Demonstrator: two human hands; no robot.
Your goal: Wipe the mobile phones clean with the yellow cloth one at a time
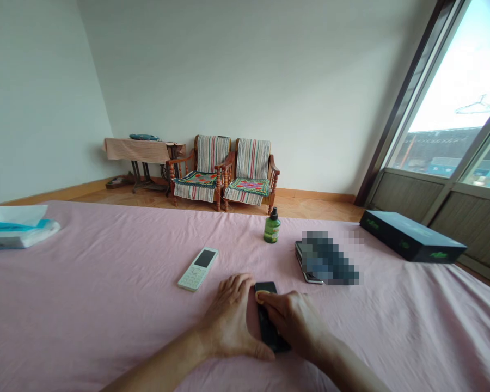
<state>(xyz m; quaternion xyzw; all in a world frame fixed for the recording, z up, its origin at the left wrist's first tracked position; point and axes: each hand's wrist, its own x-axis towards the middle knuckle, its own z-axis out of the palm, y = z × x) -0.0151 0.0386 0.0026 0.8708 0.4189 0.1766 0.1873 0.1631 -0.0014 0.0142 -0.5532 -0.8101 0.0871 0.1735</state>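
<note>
A black smartphone lies flat on the pink sheet, its long side pointing away from me. My left hand braces it, fingertips at the far left corner and thumb along the near end. Pressed to the phone's upper part is a small yellowish pad, pinched in my right hand; the fingers hide most of it. Left of my hands rests a white keypad phone. Beyond them a green bottle with a black cap stands upright.
Right of the bottle lie dark flat items, partly pixelated. A black box sits at the far right of the pink sheet, a tissue pack at the far left. Two wooden chairs and a cloth-covered table stand beyond.
</note>
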